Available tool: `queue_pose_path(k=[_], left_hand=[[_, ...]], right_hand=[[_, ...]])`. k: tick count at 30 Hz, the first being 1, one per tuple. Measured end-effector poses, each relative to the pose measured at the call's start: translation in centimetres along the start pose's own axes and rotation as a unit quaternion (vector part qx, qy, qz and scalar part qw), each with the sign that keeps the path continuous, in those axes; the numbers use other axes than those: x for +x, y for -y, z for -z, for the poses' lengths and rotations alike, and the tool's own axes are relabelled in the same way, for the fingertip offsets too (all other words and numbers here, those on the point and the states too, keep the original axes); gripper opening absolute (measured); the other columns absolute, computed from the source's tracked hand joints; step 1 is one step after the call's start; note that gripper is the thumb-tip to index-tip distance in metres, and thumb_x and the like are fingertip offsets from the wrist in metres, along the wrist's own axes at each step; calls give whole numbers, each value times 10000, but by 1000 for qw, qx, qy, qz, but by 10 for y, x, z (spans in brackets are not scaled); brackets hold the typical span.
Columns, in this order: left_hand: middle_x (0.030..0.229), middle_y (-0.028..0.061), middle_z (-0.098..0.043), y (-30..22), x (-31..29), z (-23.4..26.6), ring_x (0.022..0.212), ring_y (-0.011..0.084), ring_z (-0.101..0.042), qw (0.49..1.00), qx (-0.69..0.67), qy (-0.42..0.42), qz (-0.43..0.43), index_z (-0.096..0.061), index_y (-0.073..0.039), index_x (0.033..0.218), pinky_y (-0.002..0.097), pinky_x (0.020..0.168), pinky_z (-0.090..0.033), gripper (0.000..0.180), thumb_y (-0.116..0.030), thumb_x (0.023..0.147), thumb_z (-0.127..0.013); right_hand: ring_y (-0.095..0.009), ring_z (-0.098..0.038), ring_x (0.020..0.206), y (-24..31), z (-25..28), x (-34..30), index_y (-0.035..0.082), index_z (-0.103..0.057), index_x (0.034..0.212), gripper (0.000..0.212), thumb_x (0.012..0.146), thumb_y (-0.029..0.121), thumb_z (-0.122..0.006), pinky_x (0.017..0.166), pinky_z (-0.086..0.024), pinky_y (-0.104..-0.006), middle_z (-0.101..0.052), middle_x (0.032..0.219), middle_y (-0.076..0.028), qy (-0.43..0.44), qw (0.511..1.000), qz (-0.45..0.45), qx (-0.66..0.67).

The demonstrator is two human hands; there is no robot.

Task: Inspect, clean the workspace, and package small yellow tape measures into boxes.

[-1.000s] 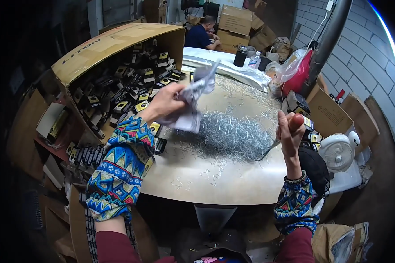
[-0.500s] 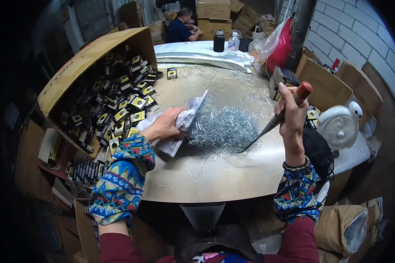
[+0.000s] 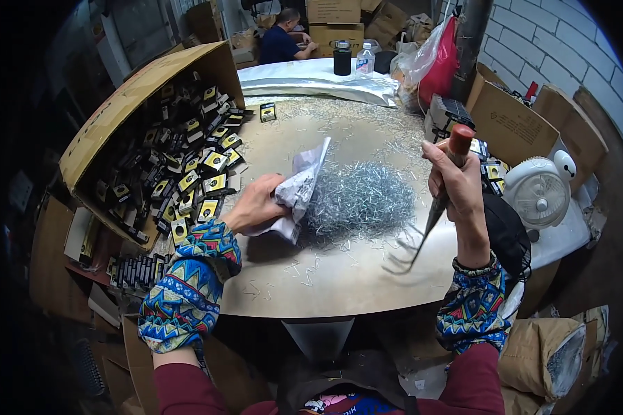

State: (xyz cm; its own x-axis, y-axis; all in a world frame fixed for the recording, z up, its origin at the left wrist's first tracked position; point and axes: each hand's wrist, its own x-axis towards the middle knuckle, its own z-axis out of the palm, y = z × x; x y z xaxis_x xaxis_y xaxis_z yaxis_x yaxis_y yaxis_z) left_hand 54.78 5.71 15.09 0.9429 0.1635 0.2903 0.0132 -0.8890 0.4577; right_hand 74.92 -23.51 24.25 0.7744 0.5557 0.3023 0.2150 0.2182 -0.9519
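Note:
My left hand (image 3: 255,204) is closed on a crumpled whitish printed sheet (image 3: 306,181), paper or thin plastic, beside the left edge of a heap of small shiny wire pieces (image 3: 363,197). One corner of the sheet stands up against the heap. Upright in my closed right hand (image 3: 458,183) is a hook tool (image 3: 462,140) with a red-topped handle; its dark shaft tapers down to a curved, slightly blurred tip. That tip hangs near the tabletop, apart from the heap on its near right side. Loose pieces lie scattered over the table (image 3: 339,287).
A tipped cardboard box (image 3: 142,76) spills small black-and-yellow boxes (image 3: 214,162) at the left. A black bottle (image 3: 342,59) and clear bottle (image 3: 365,61) stand at the back. To the right sits a white fan (image 3: 538,194). A person (image 3: 284,40) sits at the far end.
The hook tool has come away from the heap toward me, its tip now off the wire pieces. The sheet in my left hand has shifted and creased differently.

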Motion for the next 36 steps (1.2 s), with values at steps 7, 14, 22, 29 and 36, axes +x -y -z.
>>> queue_pose_path(k=[7, 14, 22, 29, 36], left_hand=[[914, 134, -677, -71, 73, 21, 842, 241, -655, 978, -85, -178, -60, -685, -24, 1006, 346, 769, -510, 317, -115, 709, -746], [897, 102, -696, -131, 89, 69, 787, 179, -660, 934, -203, -287, -67, -673, -18, 1002, 311, 725, -520, 308, -174, 758, -779], [952, 76, -695, -126, 70, 128, 840, 139, -670, 900, -257, -336, -107, -641, -12, 1091, 257, 734, -553, 282, -55, 823, -719], [1093, 136, -624, -71, 67, 134, 1091, 343, -566, 880, 269, -342, -191, -588, -31, 1115, 408, 951, -462, 459, -85, 697, -769], [1097, 88, -613, -52, 81, 135, 1076, 298, -566, 848, 318, -376, -198, -580, -69, 1118, 372, 919, -488, 456, -58, 692, -744]], right_hand=[[-74, -412, 385, -11, 1, -5, -8, -608, 823, 235, 903, 198, -688, 379, -338, -224, -437, 514, 19, -105, 990, -2, 90], [-88, -394, 402, -42, -23, -9, 29, -561, 854, 191, 935, 187, -632, 396, -335, -245, -388, 516, 32, -277, 911, 99, 288], [-78, -316, 453, 40, 22, 22, 117, -480, 779, 317, 967, 344, -598, 468, -287, -239, -316, 526, 55, -289, 830, 265, 398], [-103, -356, 424, 57, -23, 49, 125, -442, 635, 405, 993, 273, -560, 464, -325, -261, -377, 491, 21, -261, 864, 276, 331], [-90, -382, 389, 61, -46, 77, 31, -551, 827, 180, 963, 145, -585, 408, -340, -255, -395, 489, 32, -225, 859, 364, 281]])
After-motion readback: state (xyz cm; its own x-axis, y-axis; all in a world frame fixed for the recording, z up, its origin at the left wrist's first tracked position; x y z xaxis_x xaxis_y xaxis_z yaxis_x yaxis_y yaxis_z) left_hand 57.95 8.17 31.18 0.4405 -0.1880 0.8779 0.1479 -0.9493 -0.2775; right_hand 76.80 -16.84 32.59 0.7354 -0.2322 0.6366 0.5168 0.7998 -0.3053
